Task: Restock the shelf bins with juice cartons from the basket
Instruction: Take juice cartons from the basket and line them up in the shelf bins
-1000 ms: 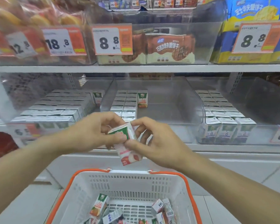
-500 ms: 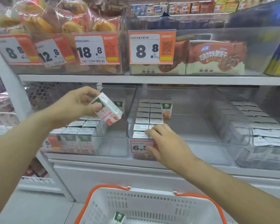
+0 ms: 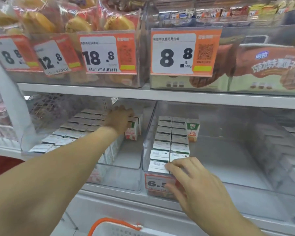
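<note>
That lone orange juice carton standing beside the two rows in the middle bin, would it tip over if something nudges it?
Probably yes. The orange carton stands upright, taller than wide, with open bin floor on its right, so nothing braces that side. It looks like a stiff little box, likely to slide or topple rather than roll.

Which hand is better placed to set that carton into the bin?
Left. The left hand already grips the small red-and-green juice carton deep inside the clear plastic bin; the right hand rests on the neighbouring bin's front.
</note>
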Available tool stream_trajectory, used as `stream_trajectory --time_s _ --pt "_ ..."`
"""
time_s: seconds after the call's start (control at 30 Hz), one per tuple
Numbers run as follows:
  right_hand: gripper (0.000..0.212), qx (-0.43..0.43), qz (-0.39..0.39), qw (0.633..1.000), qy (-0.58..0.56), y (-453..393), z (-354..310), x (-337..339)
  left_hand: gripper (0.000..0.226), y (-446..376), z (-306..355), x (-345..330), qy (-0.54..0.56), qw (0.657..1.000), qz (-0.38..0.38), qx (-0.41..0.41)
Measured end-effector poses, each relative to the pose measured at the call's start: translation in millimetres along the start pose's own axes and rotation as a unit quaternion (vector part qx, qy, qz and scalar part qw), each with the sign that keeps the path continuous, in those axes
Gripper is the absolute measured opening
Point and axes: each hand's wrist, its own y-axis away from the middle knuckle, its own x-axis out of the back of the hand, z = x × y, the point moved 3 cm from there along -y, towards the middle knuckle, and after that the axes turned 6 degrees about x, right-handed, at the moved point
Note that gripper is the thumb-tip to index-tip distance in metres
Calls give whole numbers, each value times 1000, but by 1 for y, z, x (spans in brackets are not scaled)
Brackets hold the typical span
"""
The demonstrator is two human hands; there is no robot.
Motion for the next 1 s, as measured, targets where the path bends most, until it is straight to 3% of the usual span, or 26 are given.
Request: stream_trajectory --time_s 0.23,0.4,0.5,0.57,0.67,0.73,0.83,0.9,1.0 --pt "38 4 13 1000 -5 1 2 2 49 31 -4 27 98 994 39 12" --pt "37 -7 5 999 -33 -1 0 6 19 125 3 67 237 951 195 -46" --pt "36 23 62 995 -73 1 -12 20 11 188 21 80 329 918 212 -65" --pt "23 83 97 986 -104 5 -31 31 9 223 32 69 372 910 168 -75" --pt "9 78 36 974 -210 22 -59 24 7 266 41 20 380 922 28 -71" --pt "10 31 -103 965 -240 40 -72 -2 6 297 38 -31 379 920 -97 -27" --pt "21 -31 -340 911 -229 77 -78 -54 8 349 26 -111 334 892 -300 45" --pt "22 -74 -430 872 -219 105 -79 -86 25 380 17 -152 284 878 -376 83" --pt "22 -135 -493 826 -236 147 -83 -128 33 415 11 -194 262 860 -424 108"
